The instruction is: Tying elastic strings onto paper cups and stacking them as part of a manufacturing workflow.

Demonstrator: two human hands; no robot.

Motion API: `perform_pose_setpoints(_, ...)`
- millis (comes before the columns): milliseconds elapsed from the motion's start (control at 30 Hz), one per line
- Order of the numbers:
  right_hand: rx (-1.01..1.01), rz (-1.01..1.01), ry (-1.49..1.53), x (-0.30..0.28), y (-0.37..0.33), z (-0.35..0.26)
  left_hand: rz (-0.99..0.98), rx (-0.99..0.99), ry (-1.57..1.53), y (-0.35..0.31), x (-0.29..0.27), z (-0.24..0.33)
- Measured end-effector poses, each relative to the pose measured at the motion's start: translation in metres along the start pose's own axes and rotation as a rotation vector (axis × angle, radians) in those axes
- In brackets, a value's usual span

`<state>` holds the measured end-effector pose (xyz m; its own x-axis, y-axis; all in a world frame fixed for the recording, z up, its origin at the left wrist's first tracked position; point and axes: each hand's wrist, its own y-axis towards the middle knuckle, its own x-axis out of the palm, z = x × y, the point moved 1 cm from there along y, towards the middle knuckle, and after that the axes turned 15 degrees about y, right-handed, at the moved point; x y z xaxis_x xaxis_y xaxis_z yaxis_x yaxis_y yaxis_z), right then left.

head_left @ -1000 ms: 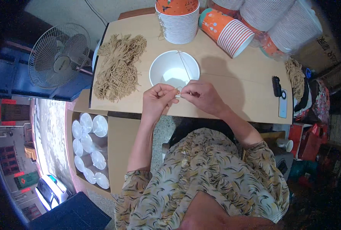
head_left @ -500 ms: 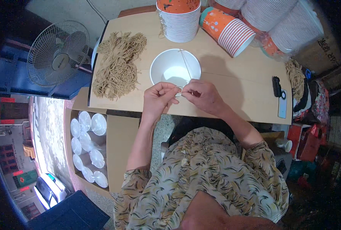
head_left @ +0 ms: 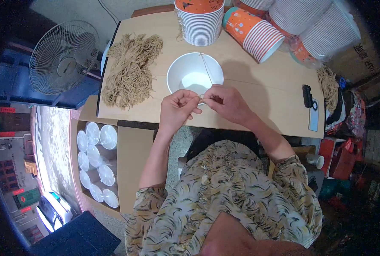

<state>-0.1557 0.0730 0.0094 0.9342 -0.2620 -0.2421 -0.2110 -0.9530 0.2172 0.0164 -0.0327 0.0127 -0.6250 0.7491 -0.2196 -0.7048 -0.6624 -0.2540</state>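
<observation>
A white paper bucket (head_left: 175,78) stands on the table with its mouth up. One thin tan cord (head_left: 206,68) runs from its far rim across the opening to my fingers. At the near rim my left hand (head_left: 177,110) pinches the cord between thumb and forefinger, its other fingers curled. My right hand (head_left: 229,105) meets it there, thumb and forefinger closed on the same cord. The fingertips nearly touch and partly hide the cord's end and any loop in it. Left of the bucket lies a loose heap of tan cords (head_left: 132,74).
Behind the bucket stand a tall stack of orange-topped buckets (head_left: 200,27) and a tipped stack of orange cups (head_left: 254,36). A phone-like object (head_left: 314,117) lies near the right edge. A fan (head_left: 65,64) stands at left, above a carton (head_left: 134,164) holding clear-wrapped stacks.
My right hand has turned slightly and its fingers have come closer to the left fingertips. The bucket stays in place, and both hands keep hold of the cord.
</observation>
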Motion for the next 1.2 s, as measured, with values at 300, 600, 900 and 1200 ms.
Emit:
perform_pose_setpoints(300,0.09,-0.009,-0.003,-0.001,0.004,-0.005,-0.012,0.083,-0.083,0.001,0.006,-0.006)
perform_pose_setpoints(600,0.129,0.009,0.029,0.0,0.004,-0.004,-0.015,0.143,-0.035,0.0,0.005,-0.005)
perform_pose_setpoints(900,0.142,-0.009,0.037,-0.002,0.005,-0.006,-0.011,0.121,-0.114,0.0,0.007,-0.007)
perform_pose_setpoints(1200,0.307,-0.034,0.252,-0.001,0.014,-0.014,-0.032,0.124,-0.098,0.002,0.006,-0.009)
